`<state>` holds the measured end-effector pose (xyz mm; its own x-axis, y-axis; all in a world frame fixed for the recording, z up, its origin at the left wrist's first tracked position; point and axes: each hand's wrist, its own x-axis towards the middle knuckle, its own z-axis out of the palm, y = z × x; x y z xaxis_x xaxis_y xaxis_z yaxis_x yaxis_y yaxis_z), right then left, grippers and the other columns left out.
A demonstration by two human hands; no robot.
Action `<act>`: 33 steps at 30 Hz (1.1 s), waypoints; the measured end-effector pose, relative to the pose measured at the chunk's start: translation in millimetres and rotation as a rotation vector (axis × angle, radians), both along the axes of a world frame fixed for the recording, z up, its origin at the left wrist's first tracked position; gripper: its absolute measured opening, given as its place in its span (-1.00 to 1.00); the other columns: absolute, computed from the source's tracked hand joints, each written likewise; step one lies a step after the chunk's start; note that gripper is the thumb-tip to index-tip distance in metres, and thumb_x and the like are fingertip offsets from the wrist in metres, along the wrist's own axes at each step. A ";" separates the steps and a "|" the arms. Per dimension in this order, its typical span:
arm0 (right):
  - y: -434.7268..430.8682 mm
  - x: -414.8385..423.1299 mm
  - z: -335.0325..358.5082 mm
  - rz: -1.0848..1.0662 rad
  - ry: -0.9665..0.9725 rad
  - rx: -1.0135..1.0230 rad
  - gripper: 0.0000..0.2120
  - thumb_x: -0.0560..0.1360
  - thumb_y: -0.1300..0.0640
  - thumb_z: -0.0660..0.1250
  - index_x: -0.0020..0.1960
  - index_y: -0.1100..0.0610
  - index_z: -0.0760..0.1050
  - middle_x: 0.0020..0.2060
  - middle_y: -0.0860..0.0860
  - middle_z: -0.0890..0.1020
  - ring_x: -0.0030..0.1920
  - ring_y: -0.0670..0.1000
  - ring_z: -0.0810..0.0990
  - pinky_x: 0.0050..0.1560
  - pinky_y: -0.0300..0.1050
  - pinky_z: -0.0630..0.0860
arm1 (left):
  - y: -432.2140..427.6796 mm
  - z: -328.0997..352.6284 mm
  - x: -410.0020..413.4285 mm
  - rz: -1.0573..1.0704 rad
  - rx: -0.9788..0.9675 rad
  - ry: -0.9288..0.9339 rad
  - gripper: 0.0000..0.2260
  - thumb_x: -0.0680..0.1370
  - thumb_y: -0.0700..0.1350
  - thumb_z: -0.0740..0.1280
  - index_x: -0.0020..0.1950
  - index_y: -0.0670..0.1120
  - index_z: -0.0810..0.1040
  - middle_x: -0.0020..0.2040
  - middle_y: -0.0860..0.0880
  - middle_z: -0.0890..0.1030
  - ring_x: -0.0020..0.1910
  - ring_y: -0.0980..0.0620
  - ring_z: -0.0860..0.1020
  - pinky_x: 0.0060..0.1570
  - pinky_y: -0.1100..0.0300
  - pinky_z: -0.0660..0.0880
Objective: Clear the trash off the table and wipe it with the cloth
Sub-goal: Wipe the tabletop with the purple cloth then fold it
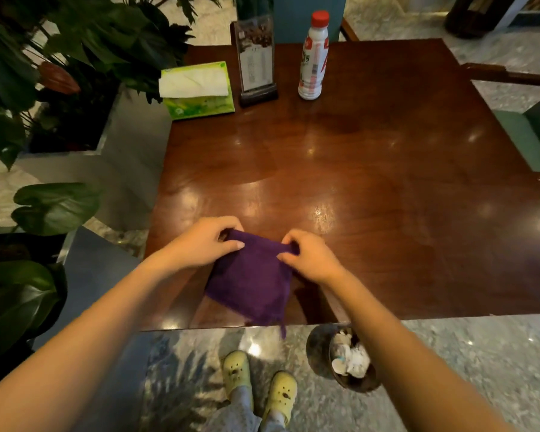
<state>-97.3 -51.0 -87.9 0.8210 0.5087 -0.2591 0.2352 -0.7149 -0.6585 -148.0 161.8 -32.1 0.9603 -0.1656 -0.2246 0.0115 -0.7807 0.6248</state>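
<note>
A purple cloth (251, 280) lies folded on the dark wooden table (371, 188), near its front edge, with a thread hanging over the rim. My left hand (205, 243) pinches the cloth's far left corner. My right hand (309, 255) pinches its far right corner. On the floor below the table's front edge stands a small dark bin (317, 350) holding crumpled white paper trash (349, 357).
At the table's far side stand a green tissue box (200, 90), a menu holder (256, 57) and a white bottle with a red cap (314, 57). Large-leaved plants (60, 57) in planters crowd the left. Chairs stand at the right (530, 141) and far side.
</note>
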 end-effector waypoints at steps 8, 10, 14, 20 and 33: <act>-2.8 37.3 79.8 -0.071 -0.125 0.229 -0.85 0.39 0.21 0.43 -0.04 0.13 0.59 -0.14 -0.06 0.60 -0.12 -0.10 0.51 -0.13 -0.35 0.37 | 13.9 29.0 -2.2 0.259 -0.255 -0.277 -0.84 0.43 -0.22 0.43 -0.05 -0.02 0.59 -0.15 0.17 0.59 -0.18 0.36 0.54 -0.12 0.50 0.40; -6.8 28.4 65.9 -0.065 -0.115 0.226 -0.83 0.38 0.24 0.43 -0.04 0.13 0.60 -0.16 -0.08 0.59 -0.12 -0.12 0.51 -0.18 -0.46 0.33 | 6.6 9.2 -13.4 0.321 -0.334 -0.240 -0.79 0.41 -0.28 0.44 -0.03 -0.04 0.59 -0.12 0.10 0.60 -0.14 0.40 0.54 -0.03 0.51 0.40; -31.2 -12.6 22.7 -0.009 0.044 0.082 -0.84 0.41 0.20 0.42 -0.02 0.08 0.60 -0.14 -0.09 0.61 -0.09 -0.10 0.55 -0.14 -0.28 0.34 | -12.3 -37.6 -55.2 0.348 -0.352 -0.090 -0.78 0.40 -0.28 0.44 -0.02 -0.04 0.62 -0.07 0.02 0.66 -0.08 0.28 0.58 0.06 0.29 0.48; -40.6 -34.2 -4.8 0.028 0.056 -0.020 -0.84 0.48 0.12 0.35 0.06 0.09 0.56 -0.02 0.03 0.64 0.01 0.04 0.56 -0.01 -0.18 0.40 | -22.9 -66.2 -74.1 0.490 -0.309 -0.053 -0.81 0.41 -0.21 0.45 -0.08 0.07 0.61 -0.22 0.13 0.63 -0.27 0.23 0.54 -0.19 0.46 0.43; 28.2 -38.5 -48.2 0.896 -0.523 -0.370 -0.47 0.57 -0.16 -0.03 0.50 -0.03 0.13 0.49 0.01 0.25 0.49 0.10 0.23 0.45 0.17 0.19 | 45.6 -120.4 -125.0 0.456 0.492 -0.012 -0.31 0.50 0.33 -0.16 0.51 -0.03 0.08 0.54 -0.04 0.08 0.53 -0.04 0.00 0.47 -0.08 -0.03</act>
<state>-135.8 -22.9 -136.0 0.2457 0.9375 -0.2464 0.9546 -0.2782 -0.1065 -273.0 207.4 -152.5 0.9128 0.3760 -0.1595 0.4029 -0.8933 0.1994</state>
